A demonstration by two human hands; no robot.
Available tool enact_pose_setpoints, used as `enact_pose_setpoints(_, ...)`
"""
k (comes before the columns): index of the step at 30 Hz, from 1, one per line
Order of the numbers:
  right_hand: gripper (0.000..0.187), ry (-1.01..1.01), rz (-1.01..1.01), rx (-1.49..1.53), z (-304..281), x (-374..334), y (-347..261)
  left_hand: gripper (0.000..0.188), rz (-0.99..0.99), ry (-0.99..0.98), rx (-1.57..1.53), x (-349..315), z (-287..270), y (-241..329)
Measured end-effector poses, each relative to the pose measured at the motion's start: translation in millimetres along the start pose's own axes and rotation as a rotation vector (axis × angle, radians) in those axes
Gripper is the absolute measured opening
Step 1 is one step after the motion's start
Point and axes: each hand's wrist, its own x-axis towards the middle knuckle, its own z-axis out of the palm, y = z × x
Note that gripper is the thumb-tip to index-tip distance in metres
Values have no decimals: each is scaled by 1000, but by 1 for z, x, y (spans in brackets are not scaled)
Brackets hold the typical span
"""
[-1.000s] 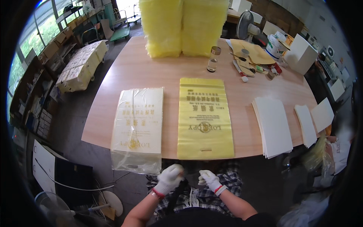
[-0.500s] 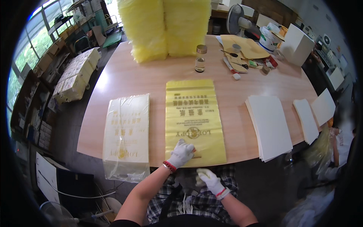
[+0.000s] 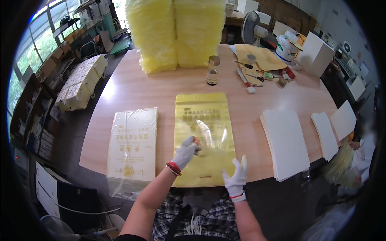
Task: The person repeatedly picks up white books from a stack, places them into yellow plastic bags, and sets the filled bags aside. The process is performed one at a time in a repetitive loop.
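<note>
A stack of flat yellow plastic bags (image 3: 205,166) with dark print lies in front of me at the table's near edge. My left hand (image 3: 186,152), in a white glove with bare fingertips, is closed over the middle of the stack. It seems to pinch the top bag, whose film bulges and shines beside the fingers. My right hand (image 3: 236,176), also gloved, is open with thumb and fingers apart, at the stack's lower right corner. To the left lies a clear plastic-wrapped pack of cream paper (image 3: 132,140) with gold print, its loose end hanging over the edge.
Stacks of white sheets (image 3: 286,144) and narrower white sheets (image 3: 325,136) lie to the right. Tall yellow bundles (image 3: 177,36) stand at the back, near a glass jar (image 3: 213,71). Scissors (image 3: 257,77), brown envelopes (image 3: 261,56), a white bucket (image 3: 286,48) and a fan (image 3: 251,28) are farther right.
My left hand has moved up the bags, and the top film has become bulged and glossy. My right hand has risen from my lap to the stack's corner, and its fingers have spread.
</note>
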Motion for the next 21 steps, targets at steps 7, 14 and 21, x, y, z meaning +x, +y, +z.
enact_pose_setpoints(7, 30, -473, 220, 462, 77, 23, -26, 24, 151, -123, 200, -41, 39, 59)
enact_pose_setpoints(14, 63, -519, 1038, 1901, 7, -10, -17, 32, 449, -97, 765, -64, 33, 74)
enact_pose_setpoints(21, 58, -292, 974, 1995, -117, -41, 50, 49, 883, 231, 1150, -112, 25, 59)
